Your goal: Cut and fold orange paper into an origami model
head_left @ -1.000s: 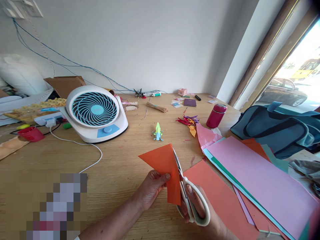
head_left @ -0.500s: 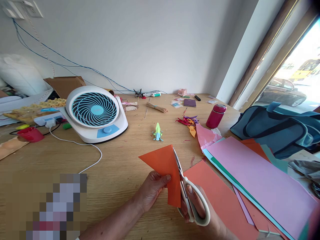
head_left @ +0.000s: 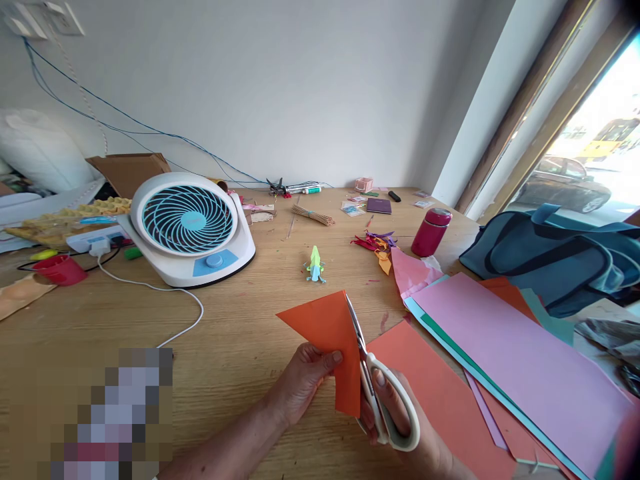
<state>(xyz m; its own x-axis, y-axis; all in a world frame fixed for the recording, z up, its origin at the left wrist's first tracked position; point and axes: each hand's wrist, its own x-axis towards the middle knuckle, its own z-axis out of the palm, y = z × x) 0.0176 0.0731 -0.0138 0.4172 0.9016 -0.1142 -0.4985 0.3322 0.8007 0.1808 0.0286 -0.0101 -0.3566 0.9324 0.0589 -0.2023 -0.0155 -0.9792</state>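
My left hand (head_left: pixel 305 377) pinches a folded piece of orange paper (head_left: pixel 325 327), thumb on top and the other fingers beneath it. The paper has a pointed corner to the left and a strip hanging down at the lower right. My right hand (head_left: pixel 400 413) grips white-handled scissors (head_left: pixel 393 400), with thumb and fingers in the loops. Their blades lie along the paper's right edge, tips near its top corner. Beyond the paper stands a small green and blue folded-paper figure (head_left: pixel 315 265). A larger orange sheet (head_left: pixel 430 393) lies under and beside my right hand.
At left stands a white fan (head_left: pixel 193 223) with a cable (head_left: pixel 200 310). Coloured sheets (head_left: pixel 520 353) are stacked at right, near a blue bag (head_left: pixel 545 253) and a red flask (head_left: pixel 431 232). Paper scraps (head_left: pixel 377 243) and a bundle of sticks (head_left: pixel 313 215) lie farther back.
Almost nothing differs. The orange paper and the scissors keep nearly the same pose, and the view has shifted very slightly.
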